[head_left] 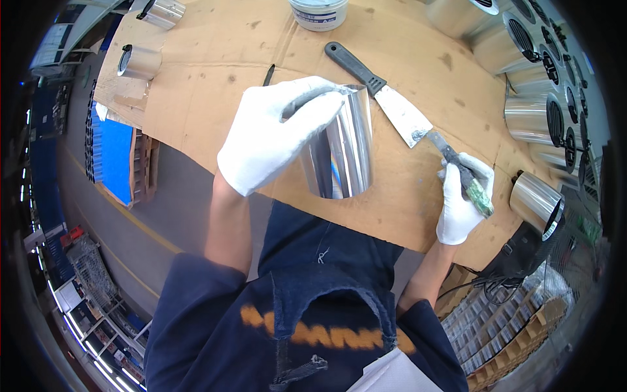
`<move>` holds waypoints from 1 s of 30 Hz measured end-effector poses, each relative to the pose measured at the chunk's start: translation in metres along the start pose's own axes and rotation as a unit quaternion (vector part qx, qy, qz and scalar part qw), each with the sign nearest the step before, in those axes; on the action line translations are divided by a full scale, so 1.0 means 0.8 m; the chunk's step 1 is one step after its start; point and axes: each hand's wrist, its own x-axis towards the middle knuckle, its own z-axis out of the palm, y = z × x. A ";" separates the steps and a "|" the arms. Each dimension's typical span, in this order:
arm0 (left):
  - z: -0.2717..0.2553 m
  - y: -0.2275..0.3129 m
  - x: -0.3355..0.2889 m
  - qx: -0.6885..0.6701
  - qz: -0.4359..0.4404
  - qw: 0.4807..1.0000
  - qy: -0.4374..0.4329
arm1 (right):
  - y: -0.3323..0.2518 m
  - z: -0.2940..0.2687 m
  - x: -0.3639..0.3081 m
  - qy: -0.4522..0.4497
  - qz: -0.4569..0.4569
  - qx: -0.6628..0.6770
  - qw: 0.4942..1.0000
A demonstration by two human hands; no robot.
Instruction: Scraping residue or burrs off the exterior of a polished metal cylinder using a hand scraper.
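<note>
Both of my hands wear white gloves. My left hand [281, 127] is closed with thumb and fingers on the upper rim of a shiny metal cylinder [346, 153]. In my right hand [465, 199] is a small, worn putty knife [457, 163] with a dark handle, greenish at its end. The tip of its blade meets or overlaps the blade of a larger putty knife [398, 114], which lies on the cardboard with its black handle pointing away. Whitish-grey paste sits on that wide blade near the tip.
Brown cardboard [215, 91] covers the table. A white tub [319, 14] stands at the far edge. Several capped metal cylinders [532, 117] crowd the right side, and one lies apart [537, 201] near the right corner. Two smaller cylinders [140, 62] rest far left. A dark pen-like object [269, 74] lies behind my left hand.
</note>
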 end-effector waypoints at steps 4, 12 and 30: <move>0.001 0.001 0.000 -0.005 0.000 1.000 -0.005 | -0.004 -0.002 -0.002 0.009 -0.001 0.024 1.000; -0.001 -0.004 -0.001 -0.015 0.002 1.000 0.010 | -0.006 0.004 0.000 0.003 0.025 0.035 0.999; 0.002 0.000 -0.001 -0.001 0.002 1.000 0.003 | -0.053 0.039 -0.015 -0.002 0.128 0.288 0.949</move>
